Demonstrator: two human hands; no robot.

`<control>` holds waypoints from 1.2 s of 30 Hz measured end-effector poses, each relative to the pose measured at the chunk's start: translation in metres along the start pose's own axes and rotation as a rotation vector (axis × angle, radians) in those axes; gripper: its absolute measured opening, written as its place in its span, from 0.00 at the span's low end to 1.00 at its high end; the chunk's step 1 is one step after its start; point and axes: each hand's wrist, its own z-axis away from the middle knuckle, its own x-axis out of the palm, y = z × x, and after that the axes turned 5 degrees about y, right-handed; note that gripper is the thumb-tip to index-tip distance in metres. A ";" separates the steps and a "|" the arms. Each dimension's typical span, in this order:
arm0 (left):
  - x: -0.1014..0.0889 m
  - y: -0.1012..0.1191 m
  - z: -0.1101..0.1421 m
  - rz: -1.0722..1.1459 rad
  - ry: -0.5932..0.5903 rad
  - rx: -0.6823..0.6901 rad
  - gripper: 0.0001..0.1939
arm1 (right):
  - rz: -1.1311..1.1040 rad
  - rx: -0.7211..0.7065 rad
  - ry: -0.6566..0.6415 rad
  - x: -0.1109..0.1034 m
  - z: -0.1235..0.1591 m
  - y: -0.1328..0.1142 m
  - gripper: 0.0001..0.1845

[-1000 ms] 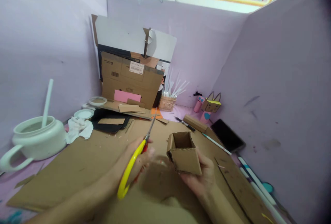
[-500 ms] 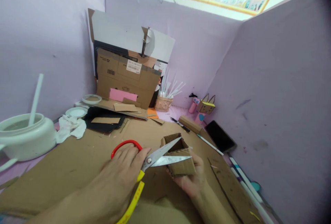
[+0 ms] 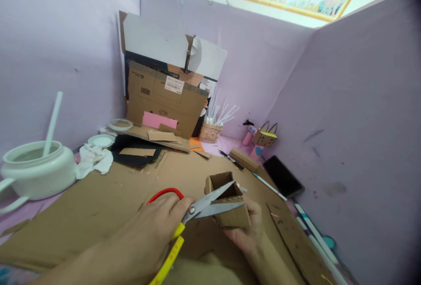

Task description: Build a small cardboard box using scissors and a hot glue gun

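Observation:
My left hand (image 3: 154,226) is wrapped around the handles of a pair of scissors (image 3: 200,206), one handle red, the other yellow. The blades are parted and point right. They lie across the open top of a small cardboard box (image 3: 234,217), with one blade above its opening and the other along its near wall. That box is held from below and from the right by my right hand (image 3: 246,232), whose fingers are partly hidden behind it. Whether the blades touch the cardboard I cannot tell.
A large cardboard sheet (image 3: 98,201) covers the table. At left stands a white pot (image 3: 44,175) with a stick in it, beside crumpled tissue (image 3: 95,160). A basket of white sticks (image 3: 210,132), a pen (image 3: 232,159), a phone (image 3: 283,176) and cardboard pieces (image 3: 162,137) lie further back.
The scissor blades have closed slightly, and the gap between them is narrower. The view has shifted a little; both hands keep their holds.

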 end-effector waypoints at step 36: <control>0.005 -0.018 0.014 -0.159 0.090 0.099 0.32 | 0.006 0.021 0.023 -0.001 0.003 0.001 0.11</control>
